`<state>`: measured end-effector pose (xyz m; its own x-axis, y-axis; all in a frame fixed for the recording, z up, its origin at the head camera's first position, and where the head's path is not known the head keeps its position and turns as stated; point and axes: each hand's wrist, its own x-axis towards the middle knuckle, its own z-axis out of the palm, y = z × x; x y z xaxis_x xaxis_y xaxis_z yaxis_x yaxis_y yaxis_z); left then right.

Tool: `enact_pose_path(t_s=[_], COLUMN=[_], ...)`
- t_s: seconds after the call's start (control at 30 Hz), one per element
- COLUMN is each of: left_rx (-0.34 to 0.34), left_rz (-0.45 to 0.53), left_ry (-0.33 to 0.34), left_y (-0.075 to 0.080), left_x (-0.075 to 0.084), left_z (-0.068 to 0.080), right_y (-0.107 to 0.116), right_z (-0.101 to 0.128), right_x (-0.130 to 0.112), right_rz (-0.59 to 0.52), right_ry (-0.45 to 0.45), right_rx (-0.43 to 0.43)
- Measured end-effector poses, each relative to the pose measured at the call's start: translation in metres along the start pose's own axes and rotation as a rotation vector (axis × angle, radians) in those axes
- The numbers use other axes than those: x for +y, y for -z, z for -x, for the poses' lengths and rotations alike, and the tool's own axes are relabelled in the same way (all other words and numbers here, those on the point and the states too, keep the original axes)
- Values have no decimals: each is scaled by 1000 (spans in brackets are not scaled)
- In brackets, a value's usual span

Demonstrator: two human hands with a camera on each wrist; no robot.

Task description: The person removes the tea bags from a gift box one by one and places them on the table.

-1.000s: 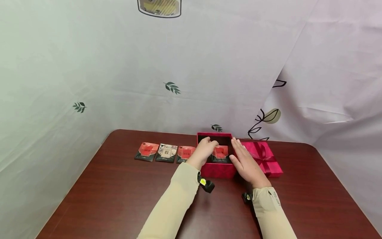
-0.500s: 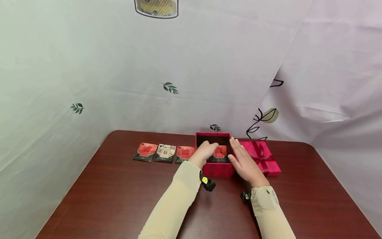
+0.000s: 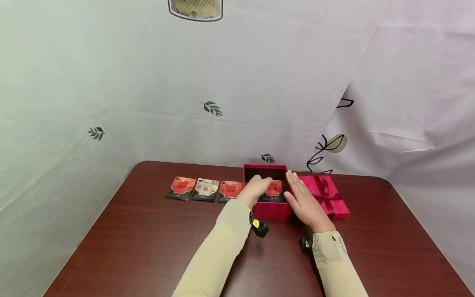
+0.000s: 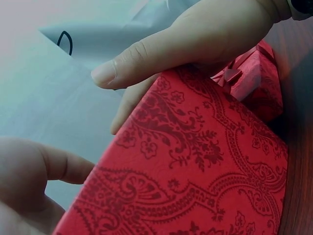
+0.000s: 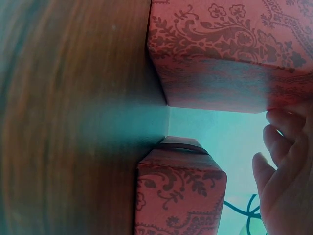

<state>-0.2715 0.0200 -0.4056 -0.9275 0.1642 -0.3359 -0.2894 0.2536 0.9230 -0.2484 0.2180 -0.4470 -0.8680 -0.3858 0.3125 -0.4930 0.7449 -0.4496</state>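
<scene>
An open red patterned box (image 3: 268, 211) stands at the middle back of the dark wood table (image 3: 148, 247). My left hand (image 3: 257, 186) reaches over its left wall, and its curled fingers hold the left edge of a red and black packet (image 3: 274, 189) inside. My right hand (image 3: 303, 199) lies flat with straight fingers against the box's right wall. In the left wrist view the box wall (image 4: 195, 171) fills the frame, with the right hand's thumb (image 4: 186, 39) above it. In the right wrist view the box (image 5: 230, 54) and the right hand's fingers (image 5: 283, 147) show.
The pink lid with a ribbon bow (image 3: 328, 194) lies just right of the box. Three flat packets (image 3: 180, 187), (image 3: 205, 189), (image 3: 229, 190) lie in a row to its left. A leaf-printed sheet (image 3: 222, 82) hangs behind the table.
Almost nothing differs. My left hand has shifted slightly inside the box; the right hand stays against the box's side.
</scene>
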Motion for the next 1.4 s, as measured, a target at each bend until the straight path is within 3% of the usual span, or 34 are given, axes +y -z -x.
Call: enact_pose_path(t_s=[0.23, 0.43, 0.63, 0.87, 1.17, 1.4], left_rx=[37, 17, 15, 74, 100, 186], left_rz=[35, 34, -85, -324, -411, -388], left_ry=[-15, -41, -83, -125, -160, -215], left_y=[-1, -2, -5, -4, -3, -6], left_x=[-1, 0, 1, 1, 3, 3], left_z=[-1, -3, -7, -7, -6, -3], right_y=[0, 1, 1, 1, 1, 0], right_z=[1, 1, 1, 0, -1, -1], right_x=[0, 0, 2, 1, 2, 1], right_rz=[-11, -6, -14, -8, -10, -8], right_ry=[11, 13, 2, -2, 1, 6], right_rx=[9, 7, -8, -11, -7, 6])
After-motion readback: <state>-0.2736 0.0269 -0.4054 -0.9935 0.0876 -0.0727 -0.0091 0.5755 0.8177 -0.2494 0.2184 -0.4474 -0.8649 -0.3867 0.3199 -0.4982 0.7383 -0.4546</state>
